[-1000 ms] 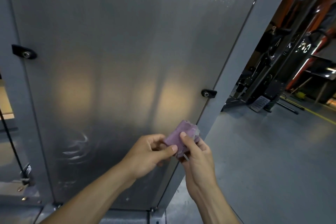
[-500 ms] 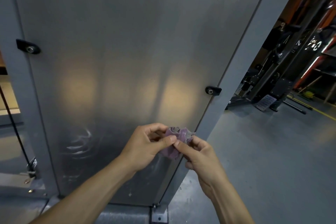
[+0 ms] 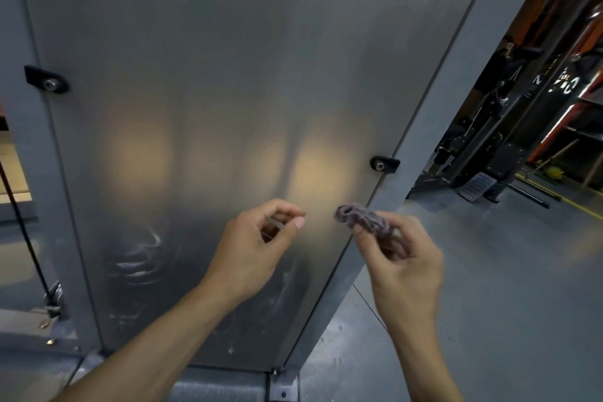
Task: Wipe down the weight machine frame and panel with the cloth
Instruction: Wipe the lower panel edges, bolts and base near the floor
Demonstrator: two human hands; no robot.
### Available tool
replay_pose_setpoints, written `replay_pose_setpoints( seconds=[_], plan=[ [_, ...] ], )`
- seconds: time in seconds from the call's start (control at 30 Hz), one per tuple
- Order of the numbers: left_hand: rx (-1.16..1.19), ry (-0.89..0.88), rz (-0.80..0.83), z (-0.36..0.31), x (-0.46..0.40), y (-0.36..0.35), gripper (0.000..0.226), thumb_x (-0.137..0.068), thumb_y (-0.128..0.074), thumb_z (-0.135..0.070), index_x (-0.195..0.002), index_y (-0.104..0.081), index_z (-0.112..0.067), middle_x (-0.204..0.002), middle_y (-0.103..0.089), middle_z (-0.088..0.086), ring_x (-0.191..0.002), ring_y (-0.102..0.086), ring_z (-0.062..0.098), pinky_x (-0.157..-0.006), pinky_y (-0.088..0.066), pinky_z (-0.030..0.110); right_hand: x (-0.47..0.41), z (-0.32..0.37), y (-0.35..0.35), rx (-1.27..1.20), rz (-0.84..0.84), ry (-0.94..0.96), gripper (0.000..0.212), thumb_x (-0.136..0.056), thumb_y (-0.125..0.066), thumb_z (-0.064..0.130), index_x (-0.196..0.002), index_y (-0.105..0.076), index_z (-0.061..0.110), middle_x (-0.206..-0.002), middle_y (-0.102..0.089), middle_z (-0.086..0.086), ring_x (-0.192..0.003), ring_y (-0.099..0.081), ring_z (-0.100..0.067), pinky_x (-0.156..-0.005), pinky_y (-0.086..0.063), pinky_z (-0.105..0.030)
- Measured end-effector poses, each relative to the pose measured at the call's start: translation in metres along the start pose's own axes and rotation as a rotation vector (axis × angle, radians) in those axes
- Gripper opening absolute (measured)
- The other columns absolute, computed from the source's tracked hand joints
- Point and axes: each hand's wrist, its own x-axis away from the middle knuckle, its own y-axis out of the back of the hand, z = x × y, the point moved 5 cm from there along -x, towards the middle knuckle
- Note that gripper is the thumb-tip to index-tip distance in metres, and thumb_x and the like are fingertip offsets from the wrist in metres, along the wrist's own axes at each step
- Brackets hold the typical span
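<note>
Hands meet in front of a tall grey metal panel (image 3: pixel 228 91), seen from above. Right hand (image 3: pixel 403 258) pinches a small purple cloth (image 3: pixel 362 217), bunched into a crumpled roll, between thumb and fingertips; it is held in the air just in front of the panel's right edge, touching neither metal nor the other hand. Left hand (image 3: pixel 251 248) hovers just beside it, fingers loosely curled with thumb and forefinger close together, holding nothing that can be made out.

Panel is bolted to a grey frame (image 3: pixel 437 114) by 2 black clips, 1 at the left edge (image 3: pixel 45 80) and 1 at the right (image 3: pixel 384 164). Smudges and curved streaks (image 3: pixel 140 254) mark the panel's lower part. Other gym machines (image 3: pixel 522 114) stand on the grey floor (image 3: pixel 489 287) to the right.

Step in hand looks like readying the cloth, not wiping. Next move probably calls for opening or refolding it into a flat pad, then pressing it to the streaked lower panel and the frame beside it.
</note>
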Motion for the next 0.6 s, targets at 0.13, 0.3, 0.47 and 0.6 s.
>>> replay_pose_setpoints(
  seconds=[0.13, 0.3, 0.47, 0.6],
  plan=[
    [-0.023, -0.055, -0.117, -0.011, -0.006, 0.014, 0.011, -0.097, -0.068, -0.029, -0.097, -0.071, -0.04, -0.081, -0.07, -0.012, -0.068, -0.065, 0.017, -0.069, -0.057, 0.042, -0.017, 0.02, 0.013, 0.207, -0.184, 0.16, 0.017, -0.086, -0.083, 0.019, -0.093, -0.071, 0.029, -0.095, -0.062, 0.009, -0.083, -0.065, -0.013, -0.07, -0.059, -0.034],
    [-0.103, -0.09, -0.126, -0.014, -0.005, 0.015, 0.011, -0.097, -0.069, -0.024, -0.096, -0.073, -0.034, -0.079, -0.069, -0.015, -0.067, -0.064, 0.01, -0.067, -0.053, 0.029, -0.038, 0.04, -0.006, 0.394, -0.268, 0.328, 0.013, -0.084, -0.082, 0.018, -0.094, -0.075, 0.018, -0.097, -0.06, 0.005, -0.079, -0.058, -0.007, -0.063, -0.053, -0.03],
    [-0.202, -0.13, -0.104, -0.016, -0.002, 0.014, 0.015, -0.095, -0.07, -0.016, -0.094, -0.075, -0.03, -0.082, -0.07, -0.018, -0.074, -0.066, 0.009, -0.067, -0.048, 0.015, -0.034, 0.016, -0.035, 0.577, -0.221, 0.321, 0.016, -0.075, -0.083, 0.015, -0.087, -0.072, 0.018, -0.09, -0.063, 0.003, -0.066, -0.06, -0.017, -0.051, -0.047, -0.032],
    [-0.235, -0.132, -0.099, -0.018, -0.002, 0.017, 0.015, -0.095, -0.07, -0.016, -0.095, -0.075, -0.029, -0.083, -0.071, -0.02, -0.077, -0.067, 0.007, -0.069, -0.047, 0.012, -0.017, -0.014, -0.045, 0.599, -0.127, 0.299, 0.016, -0.074, -0.081, 0.022, -0.083, -0.068, 0.02, -0.086, -0.062, 0.003, -0.061, -0.06, -0.025, -0.046, -0.046, -0.035]
  ],
)
